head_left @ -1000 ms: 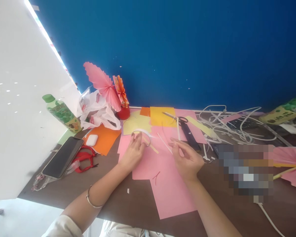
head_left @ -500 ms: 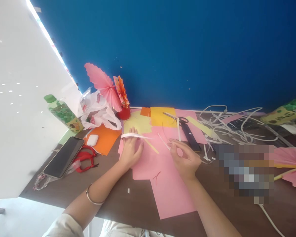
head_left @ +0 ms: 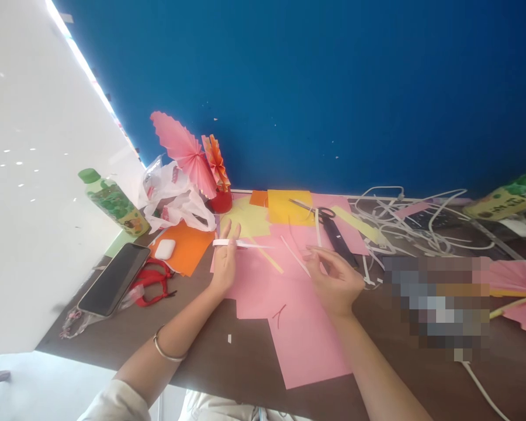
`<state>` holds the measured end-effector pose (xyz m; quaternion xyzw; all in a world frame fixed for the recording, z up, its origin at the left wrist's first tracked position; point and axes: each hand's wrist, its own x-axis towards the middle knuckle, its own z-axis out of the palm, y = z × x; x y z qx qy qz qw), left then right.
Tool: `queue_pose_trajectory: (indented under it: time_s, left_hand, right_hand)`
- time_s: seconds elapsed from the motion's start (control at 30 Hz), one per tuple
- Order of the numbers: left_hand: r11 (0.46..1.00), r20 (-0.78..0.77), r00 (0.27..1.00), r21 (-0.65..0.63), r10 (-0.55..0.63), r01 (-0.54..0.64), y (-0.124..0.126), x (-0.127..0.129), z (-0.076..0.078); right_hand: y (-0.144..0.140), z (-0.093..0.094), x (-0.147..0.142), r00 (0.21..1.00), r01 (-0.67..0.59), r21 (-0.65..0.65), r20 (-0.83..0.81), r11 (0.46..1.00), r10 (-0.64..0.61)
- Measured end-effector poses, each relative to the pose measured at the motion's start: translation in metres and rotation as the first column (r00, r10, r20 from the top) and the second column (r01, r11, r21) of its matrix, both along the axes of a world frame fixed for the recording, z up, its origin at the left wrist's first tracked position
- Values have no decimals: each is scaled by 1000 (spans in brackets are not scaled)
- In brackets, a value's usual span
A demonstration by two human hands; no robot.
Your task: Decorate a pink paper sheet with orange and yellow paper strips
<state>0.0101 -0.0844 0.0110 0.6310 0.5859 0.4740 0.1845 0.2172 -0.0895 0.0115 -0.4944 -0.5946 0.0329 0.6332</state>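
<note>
A narrow white paper strip (head_left: 222, 242) crosses the fingers of my left hand (head_left: 225, 264), which is turned edgewise with its fingertips up. The strip runs right and thins out over the pink paper (head_left: 263, 286). My right hand (head_left: 336, 285) is closed in a pinch above the sheets' right side; whether it has the strip's far end or something else, I cannot make out. Between the hands, another thin white strip (head_left: 294, 255) and a yellow strip (head_left: 269, 259) lie on the paper. Scissors (head_left: 322, 213) rest behind my right hand, beside a dark, flat long object (head_left: 338, 242).
Folded pink paper fans (head_left: 184, 149) and a white plastic bag (head_left: 179, 204) stand at the back left. A bottle (head_left: 114, 202), phone (head_left: 114, 278) and white earbud case (head_left: 165, 249) are at left. Tangled white cables (head_left: 433, 219) and a pink paper fan (head_left: 521, 286) are at right.
My left hand has turned from palm-down to edgewise, its fingers lifting with the strip across them. My right hand has shifted slightly right, still pinched.
</note>
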Motion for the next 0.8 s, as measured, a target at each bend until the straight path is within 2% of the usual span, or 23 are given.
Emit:
queue_pose_trajectory:
  time_s: [0.07,0.17,0.23,0.3,0.37,0.47,0.53,0.57,0.63,0.7,0.8]
  left_hand:
    - [997,-4,998,38,68,-68,3,-3,-2]
    - [966,26,971,100,236,-238,13,-16,-3]
    - [966,-59,972,138,228,-218,19,-26,-2]
    - [981,-261,951,142,164,-130,22,-33,2]
    - [992,-497,859,76,121,-96,22,-37,7]
    - [975,-719,690,-86,83,-207,18,-37,14]
    - [952,-769,634,-129,80,-278,15,-36,15]
    - [953,-781,617,-109,94,-282,13,-34,16]
    - [971,-787,602,-16,134,-237,10,-27,16]
    - [986,-779,615,25,121,-162,9,-18,16]
    - [985,-755,656,-123,-14,-121,12,-6,21]
  right_hand:
    - [0,5,4,997,41,-58,-69,997,-45]
    - [3,16,16,951,165,-159,-237,973,-200]
    - [5,20,23,915,202,-189,-314,961,-254]
    - [8,20,25,910,130,-216,-361,968,-203]
    - [10,14,24,898,-26,-240,-433,970,-83]
    - [16,4,23,791,-252,-203,-607,946,80]
    - [20,0,24,697,-333,-146,-704,932,139]
    - [21,-1,24,657,-362,-124,-738,924,158]
    - [23,0,26,596,-419,-101,-781,902,189]
    - [22,2,26,542,-475,-96,-815,875,205]
    - [19,5,24,457,-533,-88,-867,841,199]
